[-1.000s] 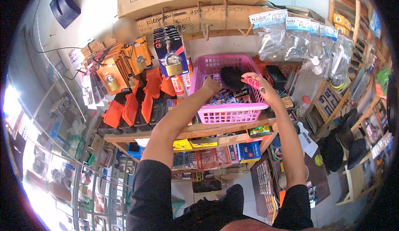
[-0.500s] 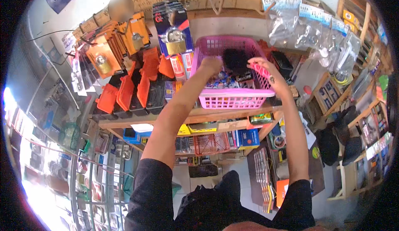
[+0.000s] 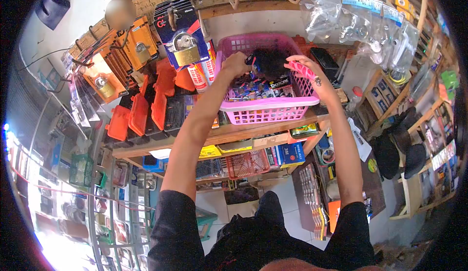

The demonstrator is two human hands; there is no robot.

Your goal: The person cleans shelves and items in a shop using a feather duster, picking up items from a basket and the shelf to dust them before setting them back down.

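Observation:
A pink plastic basket [image 3: 268,106] stands on the wooden shelf, holding many small blue-and-dark packets [image 3: 258,93], some marked Dextone. My left hand [image 3: 236,65] reaches over its left side, fingers closed at a small dark packet [image 3: 251,62] with blue and red on it. Beside that packet sits a black fuzzy bundle [image 3: 275,65]. My right hand [image 3: 312,73] is at the basket's right rim, fingers curled round a bright pink patterned item [image 3: 301,69]; I cannot tell exactly what it is.
Padlocks on cards [image 3: 186,49] hang at the left, above orange-lidded boxes [image 3: 158,105]. White-and-red sealant tubes [image 3: 199,76] stand left of the basket. Bagged NARA hardware [image 3: 356,22] hangs at the right. Below are a red basket [image 3: 247,164] and a display case [image 3: 307,198].
The view has shifted, so the basket appears further left. My left hand has drawn up toward the basket's left rim, and a dark packet now shows at its fingers. My right hand keeps its hold.

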